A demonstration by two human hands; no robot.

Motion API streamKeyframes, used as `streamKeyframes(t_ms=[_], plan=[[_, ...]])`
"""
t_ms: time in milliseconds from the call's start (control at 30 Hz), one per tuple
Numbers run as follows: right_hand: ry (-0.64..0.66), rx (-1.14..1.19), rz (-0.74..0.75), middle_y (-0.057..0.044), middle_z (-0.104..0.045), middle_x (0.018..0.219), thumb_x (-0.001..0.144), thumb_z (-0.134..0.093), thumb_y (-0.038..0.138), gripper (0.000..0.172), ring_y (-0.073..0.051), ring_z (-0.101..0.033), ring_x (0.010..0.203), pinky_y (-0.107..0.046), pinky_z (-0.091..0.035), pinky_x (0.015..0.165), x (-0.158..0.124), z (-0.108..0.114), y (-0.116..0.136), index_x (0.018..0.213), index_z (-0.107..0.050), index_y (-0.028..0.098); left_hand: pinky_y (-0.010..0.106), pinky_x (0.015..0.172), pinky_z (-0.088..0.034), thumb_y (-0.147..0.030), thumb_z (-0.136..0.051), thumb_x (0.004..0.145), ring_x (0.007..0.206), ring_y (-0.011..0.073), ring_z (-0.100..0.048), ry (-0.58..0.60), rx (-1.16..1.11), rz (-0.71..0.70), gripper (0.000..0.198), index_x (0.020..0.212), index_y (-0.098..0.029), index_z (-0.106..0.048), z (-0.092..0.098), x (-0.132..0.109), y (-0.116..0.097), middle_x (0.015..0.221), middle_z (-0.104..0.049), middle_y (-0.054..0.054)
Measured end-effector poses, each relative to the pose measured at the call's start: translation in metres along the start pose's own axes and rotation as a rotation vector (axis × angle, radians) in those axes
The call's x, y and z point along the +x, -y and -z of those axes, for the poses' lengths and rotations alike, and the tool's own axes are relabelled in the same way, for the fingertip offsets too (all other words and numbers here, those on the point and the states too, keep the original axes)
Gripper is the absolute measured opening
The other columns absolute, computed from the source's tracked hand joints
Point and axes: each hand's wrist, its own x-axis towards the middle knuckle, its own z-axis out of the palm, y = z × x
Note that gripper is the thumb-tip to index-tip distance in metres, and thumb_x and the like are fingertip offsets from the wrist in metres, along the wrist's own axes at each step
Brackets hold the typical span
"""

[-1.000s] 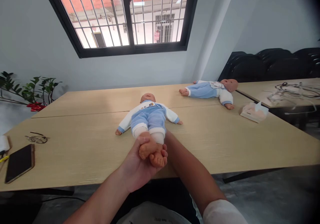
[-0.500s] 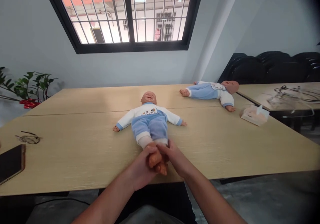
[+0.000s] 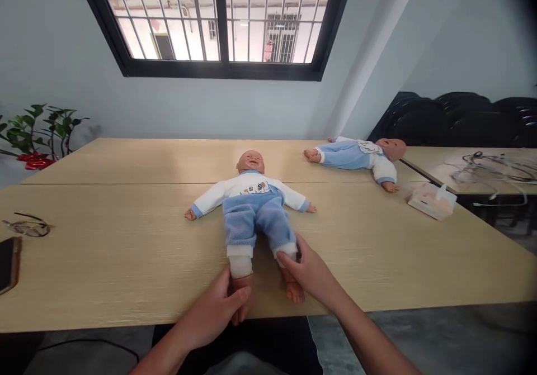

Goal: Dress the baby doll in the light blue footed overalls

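Note:
A baby doll [image 3: 254,199] in a white top and blue trousers lies on its back, head away from me and arms spread. My left hand [image 3: 222,301] is closed around its foot on the left, thumb across the top, close to the table's front edge. Around the ankle and trouser cuff on the right, my right hand [image 3: 304,266] is closed, with that bare foot showing below my fingers. The doll's legs are apart and lie fairly straight.
A second baby doll [image 3: 352,155] lies sideways at the back right of the wooden table [image 3: 126,263]. Near it stands a tissue box [image 3: 432,200]. Glasses [image 3: 28,226] and a phone [image 3: 8,263] lie at the left. Cables [image 3: 495,165] rest on a farther table.
The doll's legs, crossed at the ankles before, are now apart. My left hand has moved left and toward me with one foot; my right hand has moved right with the other leg.

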Motion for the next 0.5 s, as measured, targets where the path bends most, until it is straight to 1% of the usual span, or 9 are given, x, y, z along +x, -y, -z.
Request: streamKeyframes(t_ms=[33,100,200,233,300,367,400,467,500], plan=[[0.003,-0.031,-0.003,-0.01,-0.075,0.116,0.09,-0.07,0.042,0.045,-0.032,-0.069,0.103,-0.045,-0.05,0.091,-0.001,-0.001,-0.002,0.13,-0.065,0.022,0.029,0.063,-0.038,-0.039,-0.069,0.093,0.062,0.0171,-0.052,-0.006,0.13,-0.037,0.028,0.113,-0.02,-0.064,0.003,-0.004,-0.002,0.072,-0.063,-0.002],[0.028,-0.07,0.001,-0.011,-0.075,0.118,0.091,-0.068,0.045,0.047,-0.033,-0.069,0.105,-0.046,-0.05,0.092,-0.005,-0.005,-0.005,0.133,-0.064,0.023,0.031,0.065,-0.038,-0.043,-0.066,0.094,0.065,0.02,-0.056,-0.073,0.406,-0.084,0.025,0.106,-0.022,-0.064,0.005,-0.011,-0.008,0.075,-0.066,0.001],[0.061,-0.106,0.053,-0.013,-0.068,0.133,0.098,-0.059,0.05,0.053,-0.034,-0.064,0.121,-0.05,-0.049,0.102,-0.01,-0.008,-0.011,0.144,-0.055,0.024,0.032,0.069,-0.038,-0.047,-0.062,0.095,0.077,0.0261,-0.065,-0.171,0.766,-0.068,0.026,0.105,-0.023,-0.063,-0.001,-0.017,-0.014,0.085,-0.072,0.006],[0.019,-0.131,0.087,-0.015,-0.064,0.139,0.1,-0.054,0.052,0.056,-0.034,-0.06,0.127,-0.053,-0.047,0.106,-0.01,-0.009,-0.012,0.148,-0.05,0.022,0.033,0.07,-0.038,-0.049,-0.06,0.095,0.081,0.0278,-0.067,-0.195,0.874,-0.036,0.028,0.107,-0.023,-0.064,-0.003,-0.018,-0.016,0.088,-0.074,0.006],[-0.139,-0.223,0.188,-0.019,-0.054,0.147,0.103,-0.046,0.053,0.062,-0.036,-0.052,0.136,-0.058,-0.042,0.111,-0.005,-0.008,-0.009,0.155,-0.04,0.019,0.034,0.072,-0.039,-0.053,-0.054,0.098,0.086,0.0297,-0.069,-0.201,1.016,0.019,0.033,0.11,-0.023,-0.065,-0.004,-0.019,-0.02,0.092,-0.076,0.007],[-0.26,-0.334,0.339,-0.021,-0.051,0.148,0.105,-0.044,0.049,0.061,-0.036,-0.048,0.138,-0.06,-0.039,0.114,0.013,-0.006,0.004,0.156,-0.037,0.017,0.034,0.076,-0.042,-0.055,-0.046,0.101,0.089,0.0294,-0.07,-0.158,1.058,0.018,0.038,0.109,-0.025,-0.067,0.005,-0.013,-0.027,0.097,-0.077,0.007],[-0.26,-0.385,0.421,-0.02,-0.052,0.146,0.105,-0.044,0.045,0.056,-0.035,-0.048,0.137,-0.059,-0.039,0.115,0.026,-0.006,0.016,0.154,-0.04,0.017,0.034,0.077,-0.043,-0.055,-0.041,0.103,0.09,0.029,-0.071,-0.149,1.067,0.003,0.04,0.105,-0.026,-0.069,0.013,-0.006,-0.033,0.098,-0.078,0.007],[-0.149,-0.473,0.578,-0.016,-0.059,0.139,0.106,-0.044,0.035,0.042,-0.031,-0.051,0.133,-0.053,-0.041,0.115,0.062,-0.009,0.044,0.145,-0.05,0.02,0.036,0.078,-0.044,-0.051,-0.033,0.106,0.088,0.0289,-0.071,-0.205,1.109,-0.031,0.046,0.096,-0.026,-0.07,0.036,0.017,-0.05,0.097,-0.077,0.008],[-0.077,-0.531,0.62,-0.014,-0.061,0.136,0.106,-0.044,0.029,0.037,-0.029,-0.052,0.132,-0.05,-0.042,0.115,0.082,-0.012,0.059,0.141,-0.054,0.02,0.037,0.078,-0.045,-0.048,-0.031,0.106,0.086,0.0296,-0.07,-0.297,1.151,-0.05,0.046,0.093,-0.025,-0.068,0.049,0.033,-0.059,0.093,-0.076,0.009]])
